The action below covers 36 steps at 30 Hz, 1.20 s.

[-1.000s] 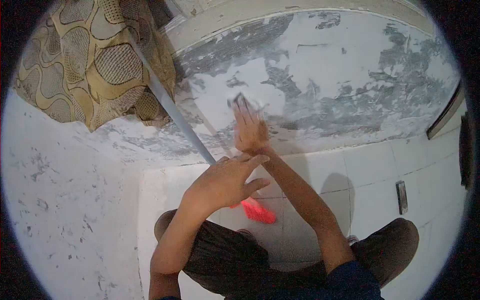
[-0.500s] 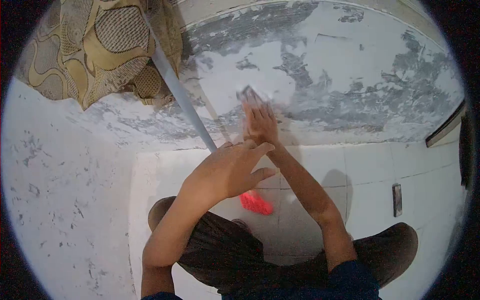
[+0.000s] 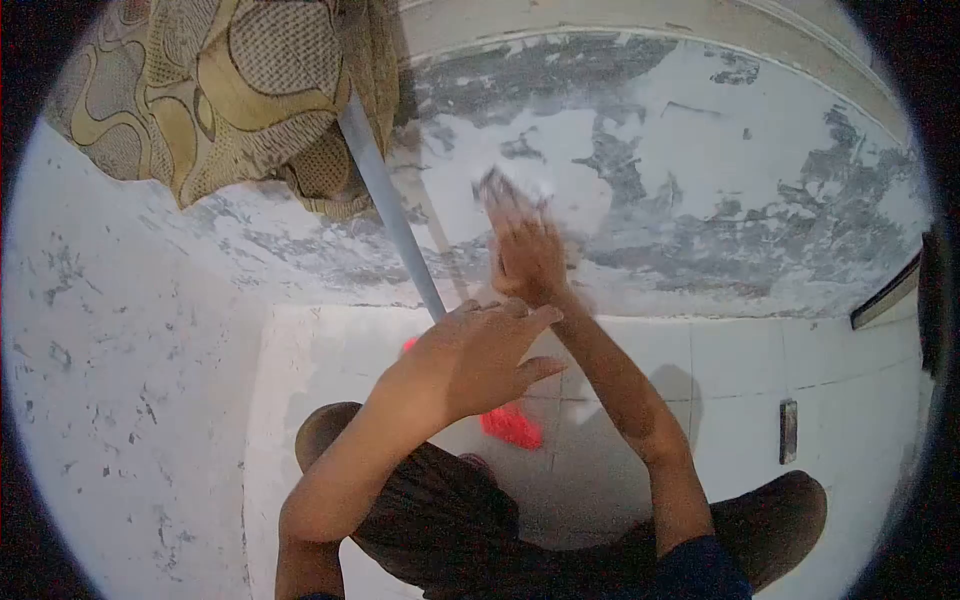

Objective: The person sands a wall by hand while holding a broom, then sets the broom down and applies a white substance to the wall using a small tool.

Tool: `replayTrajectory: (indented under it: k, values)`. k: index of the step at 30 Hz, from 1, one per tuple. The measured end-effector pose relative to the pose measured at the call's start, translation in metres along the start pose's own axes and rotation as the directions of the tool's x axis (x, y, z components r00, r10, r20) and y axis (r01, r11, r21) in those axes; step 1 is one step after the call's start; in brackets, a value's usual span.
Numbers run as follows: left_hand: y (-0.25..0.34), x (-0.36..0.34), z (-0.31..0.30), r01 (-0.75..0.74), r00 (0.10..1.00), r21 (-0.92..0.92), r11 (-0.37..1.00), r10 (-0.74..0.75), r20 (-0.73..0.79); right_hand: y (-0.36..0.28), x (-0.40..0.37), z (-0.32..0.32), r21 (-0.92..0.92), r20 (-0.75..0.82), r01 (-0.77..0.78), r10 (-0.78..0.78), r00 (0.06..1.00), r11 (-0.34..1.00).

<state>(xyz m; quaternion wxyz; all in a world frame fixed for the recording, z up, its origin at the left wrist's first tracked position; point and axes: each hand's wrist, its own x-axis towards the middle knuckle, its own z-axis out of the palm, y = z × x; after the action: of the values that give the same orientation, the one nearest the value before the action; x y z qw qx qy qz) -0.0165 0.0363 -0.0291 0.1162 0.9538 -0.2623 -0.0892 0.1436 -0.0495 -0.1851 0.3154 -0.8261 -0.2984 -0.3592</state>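
My right hand (image 3: 528,245) presses flat against the patchy white and grey wall (image 3: 690,160), its fingers blurred by motion. Under its fingertips a thin, dark-edged piece shows, which looks like sandpaper (image 3: 490,183); most of it is hidden by the hand. Nearer to me, my left hand (image 3: 480,355) hovers with nothing in it, thumb apart from the fingers. It is close to my right wrist and overlaps the lower end of a grey pole (image 3: 385,200) in view. Bright red material (image 3: 512,427) lies on the floor beneath the left hand, partly covered by it.
A patterned beige and brown cloth (image 3: 250,90) hangs at upper left, over the pole's upper part. A small dark rectangular block (image 3: 788,432) lies on the tiled floor (image 3: 640,350) at right. A dark-edged board (image 3: 888,292) leans at far right. Another scuffed wall (image 3: 130,400) stands left.
The view has shifted slightly, so the wall and cloth sit a little further right. My right hand stays on the same wall patch, more blurred now; my left hand keeps its pose.
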Motion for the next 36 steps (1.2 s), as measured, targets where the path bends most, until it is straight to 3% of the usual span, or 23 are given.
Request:
replayTrajectory:
  k: [2, 3, 4, 5, 9, 11, 13, 14, 16, 17, 19, 21, 22, 24, 25, 26, 27, 28, 30, 31, 32, 33, 36]
  values:
    - [0.002, 0.005, -0.005, 0.034, 0.998, 0.025, 0.999, -0.036, 0.059, 0.014, -0.036, 0.013, 0.019, 0.362, -0.187, 0.167, 0.917, 0.982]
    - [0.003, 0.007, -0.007, 0.072, 0.989, 0.043, 0.996, -0.077, 0.125, 0.019, -0.037, 0.007, 0.017, 0.355, -0.178, 0.161, 0.921, 0.984]
    - [0.003, 0.008, -0.009, 0.071, 0.990, 0.047, 0.996, -0.076, 0.116, 0.022, -0.035, -0.004, 0.016, 0.007, -0.155, 0.155, 0.988, 0.988]
    - [0.003, 0.008, -0.009, 0.050, 0.994, 0.041, 0.998, -0.054, 0.096, 0.022, -0.031, -0.010, 0.010, -0.339, -0.134, 0.129, 0.932, 0.991]
    - [0.010, 0.005, -0.013, -0.011, 0.998, 0.024, 1.000, 0.009, 0.068, 0.001, 0.045, -0.057, -0.062, -0.347, -0.180, 0.148, 0.926, 0.982]
    - [0.012, 0.006, -0.010, -0.005, 0.998, 0.009, 1.000, 0.004, 0.064, -0.020, 0.069, -0.050, 0.013, -0.343, -0.048, 0.049, 0.938, 0.999]
    - [0.012, 0.009, -0.008, 0.001, 0.998, 0.013, 1.000, -0.002, 0.055, -0.025, 0.050, -0.008, 0.102, -0.089, 0.073, -0.064, 0.994, 0.992]
    - [0.008, 0.012, -0.002, -0.020, 0.999, 0.018, 1.000, 0.020, 0.030, -0.025, 0.036, 0.001, 0.102, -0.097, 0.075, -0.065, 0.993, 0.992]
    - [0.008, 0.013, -0.001, -0.043, 0.999, 0.021, 0.999, 0.043, 0.002, -0.023, 0.008, 0.008, 0.075, 0.279, 0.041, -0.060, 0.958, 0.996]
    - [0.008, 0.012, -0.001, -0.019, 1.000, 0.031, 0.999, 0.019, 0.018, -0.021, -0.001, 0.009, 0.074, 0.280, 0.040, -0.059, 0.958, 0.996]
    - [0.007, 0.007, -0.002, 0.006, 0.999, 0.040, 0.999, -0.007, 0.033, -0.021, -0.004, -0.001, 0.101, -0.083, -0.218, 0.226, 0.971, 0.971]
    - [0.006, -0.001, 0.002, -0.094, 0.992, 0.089, 0.992, 0.101, -0.080, -0.008, 0.024, -0.028, -0.114, -0.351, -0.298, 0.242, 0.905, 0.948]
    - [0.006, -0.003, 0.003, -0.085, 0.992, 0.077, 0.993, 0.092, -0.083, -0.012, 0.043, -0.042, -0.114, -0.338, -0.292, 0.239, 0.910, 0.950]
    - [0.009, -0.004, -0.002, -0.075, 0.994, 0.038, 0.996, 0.078, -0.076, -0.022, 0.071, -0.056, -0.079, -0.488, -0.098, 0.047, 0.871, 0.992]
    - [0.010, -0.003, -0.004, -0.077, 0.994, 0.034, 0.996, 0.079, -0.075, -0.029, 0.069, -0.047, -0.081, -0.485, -0.099, 0.048, 0.873, 0.992]
    - [0.012, -0.001, -0.007, -0.040, 0.999, 0.021, 0.999, 0.041, -0.032, -0.037, 0.065, -0.032, 0.075, -0.178, -0.126, 0.138, 0.974, 0.989]
    - [0.013, 0.001, -0.009, -0.004, 1.000, 0.016, 1.000, 0.004, 0.012, -0.039, 0.059, -0.019, 0.214, 0.151, -0.197, 0.167, 0.974, 0.957]
    - [0.012, 0.005, -0.007, -0.010, 1.000, 0.031, 0.999, 0.010, 0.016, -0.034, 0.045, -0.006, 0.216, 0.136, -0.200, 0.173, 0.975, 0.956]
    - [0.005, 0.009, 0.003, -0.016, 1.000, -0.025, 1.000, 0.015, -0.026, -0.034, 0.014, 0.013, 0.128, 0.383, -0.146, 0.087, 0.920, 0.981]
    - [0.007, 0.008, 0.001, -0.014, 0.999, -0.014, 1.000, 0.013, -0.029, -0.036, 0.012, 0.009, 0.133, 0.374, -0.141, 0.083, 0.924, 0.981]
    - [0.009, 0.006, -0.001, 0.005, 1.000, 0.013, 1.000, -0.005, 0.009, -0.036, 0.011, 0.003, 0.097, 0.055, -0.130, 0.125, 0.991, 0.987]
    - [0.010, 0.005, -0.004, 0.022, 0.999, 0.038, 0.999, -0.024, 0.045, -0.035, 0.014, -0.004, 0.058, -0.268, -0.132, 0.143, 0.953, 0.990]
    - [0.014, -0.001, -0.009, -0.040, 0.999, 0.023, 0.999, 0.040, -0.010, -0.039, 0.075, -0.037, 0.043, -0.332, -0.049, 0.060, 0.941, 0.998]
